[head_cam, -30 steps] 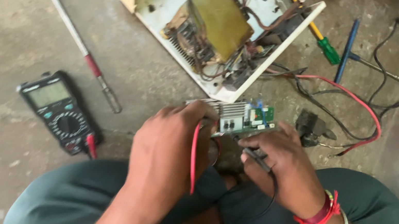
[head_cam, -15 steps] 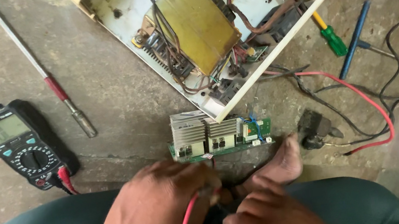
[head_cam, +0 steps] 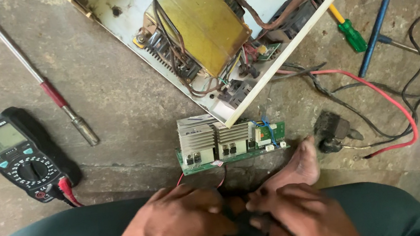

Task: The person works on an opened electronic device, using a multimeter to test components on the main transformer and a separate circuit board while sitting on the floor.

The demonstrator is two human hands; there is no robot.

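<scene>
Carefully: left hand (head_cam: 174, 230) and right hand (head_cam: 303, 217) pinching probe leads (head_cam: 222, 179); keep tips steady near circuit board (head_cam: 230, 145).

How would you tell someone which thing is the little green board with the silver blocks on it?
Start at the big open white metal case with the yellow-wrapped transformer inside. Just below its near corner, on the concrete floor, lies the green circuit board, right above the left hand and right hand. It alone is flat and green with ribbed silver heat sinks on top, unlike the black multimeter far to its left.
</scene>
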